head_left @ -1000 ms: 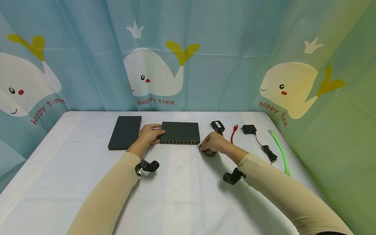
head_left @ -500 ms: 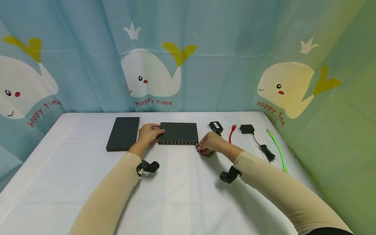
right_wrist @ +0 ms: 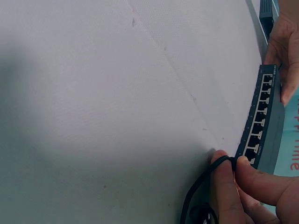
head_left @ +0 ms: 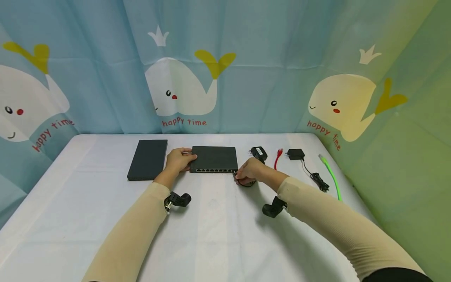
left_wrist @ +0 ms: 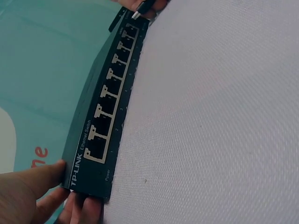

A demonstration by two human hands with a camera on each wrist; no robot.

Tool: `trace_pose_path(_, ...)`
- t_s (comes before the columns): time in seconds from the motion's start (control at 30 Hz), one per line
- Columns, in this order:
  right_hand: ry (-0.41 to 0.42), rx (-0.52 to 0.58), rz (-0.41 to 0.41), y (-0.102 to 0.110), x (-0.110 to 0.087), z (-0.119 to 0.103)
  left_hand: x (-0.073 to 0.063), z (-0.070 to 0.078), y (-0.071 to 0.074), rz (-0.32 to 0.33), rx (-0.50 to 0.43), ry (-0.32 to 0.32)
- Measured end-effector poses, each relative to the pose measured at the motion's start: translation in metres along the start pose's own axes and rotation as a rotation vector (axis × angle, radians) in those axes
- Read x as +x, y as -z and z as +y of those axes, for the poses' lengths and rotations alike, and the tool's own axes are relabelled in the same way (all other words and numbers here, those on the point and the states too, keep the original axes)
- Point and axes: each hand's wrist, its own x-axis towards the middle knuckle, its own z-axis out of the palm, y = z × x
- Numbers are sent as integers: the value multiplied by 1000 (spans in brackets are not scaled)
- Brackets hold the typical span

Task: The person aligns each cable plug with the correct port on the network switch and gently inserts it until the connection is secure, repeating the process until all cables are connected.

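Note:
A black TP-LINK Ethernet switch lies on the white-covered table, its row of ports facing the person. My left hand grips its left end, thumb on the top edge and fingers at the side, as the left wrist view shows. At the opposite front corner, my right hand pinches a black power plug between thumb and forefinger. The plug's metal tip shows in the left wrist view, close to the port face beyond the last port. Its thin black cable loops back below the fingers.
Left of the switch lies another flat black box. To the right are a black power adapter, a red network cable, a second adapter with bundled cord, and a green cable. A whale-print curtain hangs behind.
My right hand has edged slightly left with the plug, closer to the switch's front corner. My left hand keeps its grip on the switch, and the head view has shifted a little.

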Motion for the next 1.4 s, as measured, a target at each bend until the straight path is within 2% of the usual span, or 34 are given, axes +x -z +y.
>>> trace_pose_path(0.2, -59, 88, -8, -1, 0, -2, -1, 0, 0, -6, -5, -13)
trace_pose_path(0.47, -107, 133, -2, -4, 1, -4, 0, 0, 1, -19, -15, -13)
trace_pose_path(0.97, -138, 131, 42, -7, 2, -8, 1, -1, 1, -22, -16, -16)
trace_pose_path(1.23, -61, 86, 59, -7, -1, -4, 0, 0, 1, -21, -16, -16)
trace_pose_path(1.4, -10, 100, 73, -7, -2, -4, 0, -1, 1, -16, -9, -20)
